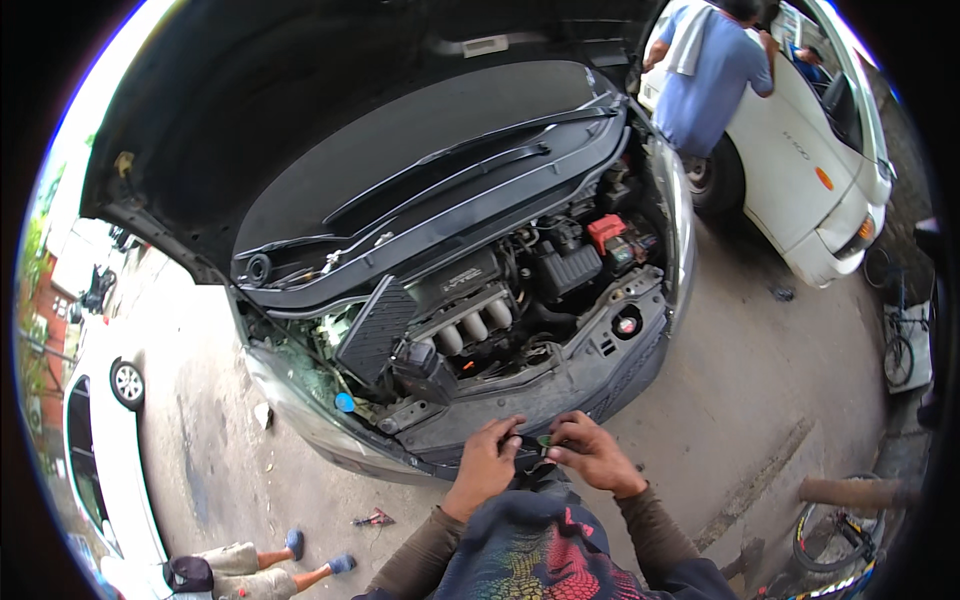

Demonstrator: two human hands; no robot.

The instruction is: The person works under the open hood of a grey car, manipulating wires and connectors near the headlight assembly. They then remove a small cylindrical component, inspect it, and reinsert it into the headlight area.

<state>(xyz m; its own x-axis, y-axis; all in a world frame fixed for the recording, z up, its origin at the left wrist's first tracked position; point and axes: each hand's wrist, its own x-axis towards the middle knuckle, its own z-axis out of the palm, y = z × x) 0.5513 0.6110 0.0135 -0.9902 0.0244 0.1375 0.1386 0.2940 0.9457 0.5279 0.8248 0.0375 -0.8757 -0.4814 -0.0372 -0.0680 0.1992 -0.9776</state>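
Both my hands are over the front edge of an open car's engine bay, close in front of my body. My right hand (597,458) pinches a small green and dark piece (544,441), too small to name, between thumb and fingers. Just left of it, my left hand (488,462) has its fingers bent together at the same spot; whether it also grips a dark part there is hard to make out. Beneath the hands runs the car's dark front panel (470,433). Behind it lies the engine (463,322) with its pale curved intake pipes.
A raised hood (180,130) hangs over the bay. A ribbed black cover (378,335) leans beside the engine; a red battery cover (606,233) sits right. Someone in blue (705,80) stands at a white vehicle (800,190). Another person's legs (265,565) are lower left, near a red tool (375,517).
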